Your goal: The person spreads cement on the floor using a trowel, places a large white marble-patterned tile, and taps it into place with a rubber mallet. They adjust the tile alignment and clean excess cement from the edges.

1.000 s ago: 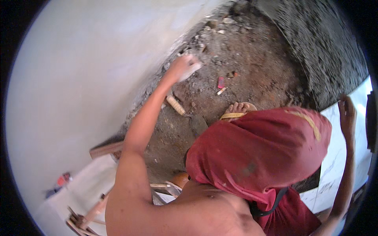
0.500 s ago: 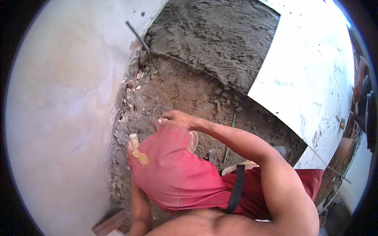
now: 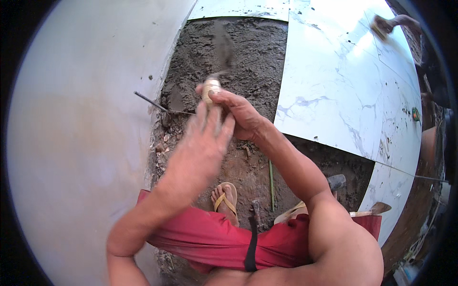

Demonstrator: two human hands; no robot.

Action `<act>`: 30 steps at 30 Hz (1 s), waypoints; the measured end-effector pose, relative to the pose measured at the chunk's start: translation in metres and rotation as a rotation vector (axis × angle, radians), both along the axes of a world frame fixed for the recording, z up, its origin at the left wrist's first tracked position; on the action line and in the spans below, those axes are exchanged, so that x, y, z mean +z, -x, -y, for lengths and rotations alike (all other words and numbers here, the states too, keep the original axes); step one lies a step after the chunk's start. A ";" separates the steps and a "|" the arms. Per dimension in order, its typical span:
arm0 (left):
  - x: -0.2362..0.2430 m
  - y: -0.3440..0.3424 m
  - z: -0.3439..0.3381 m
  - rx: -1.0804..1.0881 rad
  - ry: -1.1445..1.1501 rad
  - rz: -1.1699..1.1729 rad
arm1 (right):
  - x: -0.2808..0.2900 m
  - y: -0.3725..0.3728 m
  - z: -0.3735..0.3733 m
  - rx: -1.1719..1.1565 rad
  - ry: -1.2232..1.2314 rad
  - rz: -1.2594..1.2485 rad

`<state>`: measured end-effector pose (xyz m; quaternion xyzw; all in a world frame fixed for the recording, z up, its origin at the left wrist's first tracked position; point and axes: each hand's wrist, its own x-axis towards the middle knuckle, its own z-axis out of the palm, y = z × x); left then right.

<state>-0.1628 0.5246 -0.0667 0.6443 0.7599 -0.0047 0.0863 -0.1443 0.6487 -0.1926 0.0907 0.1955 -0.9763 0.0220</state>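
My right hand grips the pale wrapped handle of a trowel, whose motion-blurred blade is over wet grey mortar. Just below it, my left hand is blurred, fingers stretched and apart, reaching toward my right hand with nothing visibly in it. A thin rod slants from beside the wall to a string at the mortar's lower edge.
A plastered wall runs down the left, marble-look tiles along the right. Another person's hand holds something at upper right. Dirt, my sandalled feet, a green strip and another trowel are lower down.
The view has swung toward the mortar. The wrapped-handled trowel, earlier lying on the dirt, is now raised in my right hand over the mortar, and my left hand has come up beside it.
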 end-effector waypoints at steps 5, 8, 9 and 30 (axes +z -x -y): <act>0.021 -0.049 0.008 -0.232 0.296 0.595 | -0.046 0.012 0.013 -0.445 -0.534 0.349; 0.026 -0.047 0.005 -0.308 0.309 0.402 | -0.108 0.017 0.034 -0.618 -0.683 0.573; 0.022 -0.044 0.008 -0.317 0.272 0.333 | -0.122 0.016 0.037 -0.647 -0.725 0.656; 0.035 -0.014 0.034 -0.381 0.329 0.455 | -0.172 0.069 0.024 -0.707 -0.672 0.839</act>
